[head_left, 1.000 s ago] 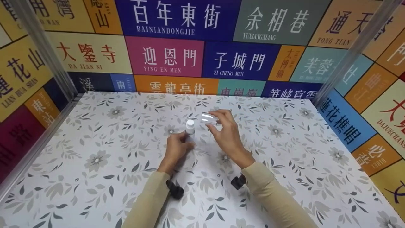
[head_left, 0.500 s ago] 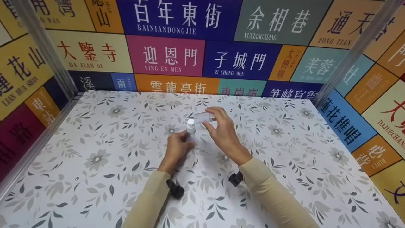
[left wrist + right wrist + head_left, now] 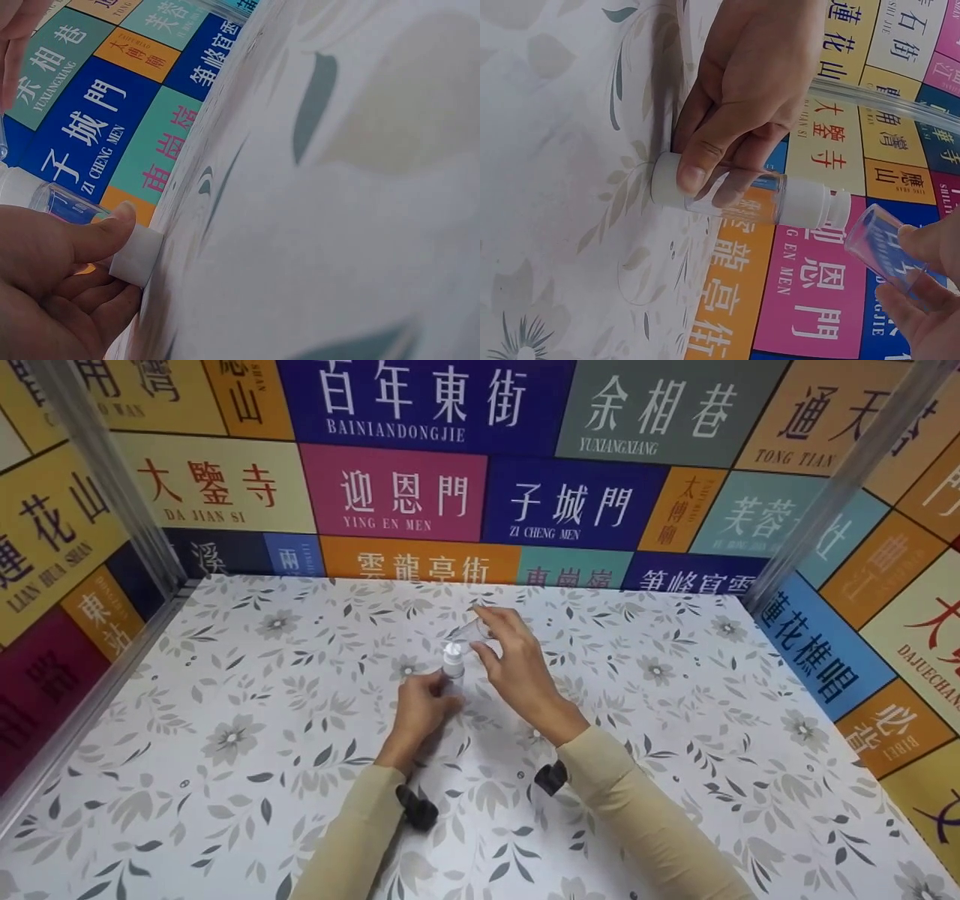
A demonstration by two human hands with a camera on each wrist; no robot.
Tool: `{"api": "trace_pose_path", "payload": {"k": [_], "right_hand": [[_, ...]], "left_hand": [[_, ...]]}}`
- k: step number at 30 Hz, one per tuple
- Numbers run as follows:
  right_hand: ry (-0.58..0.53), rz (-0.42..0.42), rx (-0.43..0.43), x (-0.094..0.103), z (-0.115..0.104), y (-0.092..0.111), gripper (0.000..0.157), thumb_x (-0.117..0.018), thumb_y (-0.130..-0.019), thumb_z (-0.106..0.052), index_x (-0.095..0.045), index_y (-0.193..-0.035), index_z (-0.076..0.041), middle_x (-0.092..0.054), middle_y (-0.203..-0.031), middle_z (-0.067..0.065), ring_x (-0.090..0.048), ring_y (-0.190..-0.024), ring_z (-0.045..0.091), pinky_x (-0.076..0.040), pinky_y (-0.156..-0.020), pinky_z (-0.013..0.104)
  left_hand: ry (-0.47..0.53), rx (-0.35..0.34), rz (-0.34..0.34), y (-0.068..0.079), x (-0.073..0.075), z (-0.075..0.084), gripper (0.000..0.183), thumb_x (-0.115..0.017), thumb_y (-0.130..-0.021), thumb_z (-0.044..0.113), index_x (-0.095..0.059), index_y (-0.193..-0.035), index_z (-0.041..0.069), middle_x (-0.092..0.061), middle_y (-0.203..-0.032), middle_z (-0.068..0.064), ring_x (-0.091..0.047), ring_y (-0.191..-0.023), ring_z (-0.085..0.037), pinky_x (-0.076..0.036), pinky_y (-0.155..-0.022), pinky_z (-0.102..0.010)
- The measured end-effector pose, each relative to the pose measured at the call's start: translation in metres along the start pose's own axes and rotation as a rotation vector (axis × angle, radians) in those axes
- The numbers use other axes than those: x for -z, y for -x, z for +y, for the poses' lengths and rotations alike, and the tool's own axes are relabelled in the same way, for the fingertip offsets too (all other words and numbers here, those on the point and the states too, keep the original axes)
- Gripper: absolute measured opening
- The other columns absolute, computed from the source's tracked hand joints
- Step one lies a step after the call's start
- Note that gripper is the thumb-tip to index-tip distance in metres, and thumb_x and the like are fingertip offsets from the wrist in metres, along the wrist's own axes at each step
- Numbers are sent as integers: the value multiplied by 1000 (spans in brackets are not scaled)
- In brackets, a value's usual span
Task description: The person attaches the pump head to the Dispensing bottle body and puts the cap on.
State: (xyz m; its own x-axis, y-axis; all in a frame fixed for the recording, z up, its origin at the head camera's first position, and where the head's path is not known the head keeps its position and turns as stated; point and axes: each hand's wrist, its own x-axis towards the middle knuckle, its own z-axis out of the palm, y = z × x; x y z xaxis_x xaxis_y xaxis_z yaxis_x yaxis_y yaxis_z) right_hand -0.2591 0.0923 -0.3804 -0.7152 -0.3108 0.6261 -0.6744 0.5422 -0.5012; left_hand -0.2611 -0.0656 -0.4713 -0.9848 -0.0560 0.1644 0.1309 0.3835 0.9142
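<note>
A small clear bottle with a white base and white pump top stands upright on the table. My left hand grips it low down, thumb and fingers around the white base. The right hand pinches a clear plastic cap between thumb and fingers. That cap is tilted, its open end close to the pump top; in the right wrist view a narrow gap seems to lie between them. In the left wrist view the right hand's fingers show only at the upper left edge.
The table has a white cover with grey leaves and flowers. Behind it rises a wall of coloured sign panels. Clear posts stand at the back left and back right corners. Each wrist carries a black camera.
The right hand has moved left with the clear cap, which has come from beside the bottle to just above its pump top, at a tilt. The left hand and bottle have stayed in place.
</note>
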Motion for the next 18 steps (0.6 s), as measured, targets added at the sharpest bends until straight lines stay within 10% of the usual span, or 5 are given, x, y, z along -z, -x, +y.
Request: {"api": "trace_pose_path", "payload": {"k": [18], "right_hand": [[-12,-23,45,-10,-6,-6,32,-66,-94,-8,-60,-125,0,-63,-131,16,-61,-121,28,-54,-95,38]], "left_hand": [[-31,-45,7,0,-1,-2,22,-77,-77,-1,-76,-99,-2,-73,-82,-15,-55,-70,-16,-46,-65,-28]]}}
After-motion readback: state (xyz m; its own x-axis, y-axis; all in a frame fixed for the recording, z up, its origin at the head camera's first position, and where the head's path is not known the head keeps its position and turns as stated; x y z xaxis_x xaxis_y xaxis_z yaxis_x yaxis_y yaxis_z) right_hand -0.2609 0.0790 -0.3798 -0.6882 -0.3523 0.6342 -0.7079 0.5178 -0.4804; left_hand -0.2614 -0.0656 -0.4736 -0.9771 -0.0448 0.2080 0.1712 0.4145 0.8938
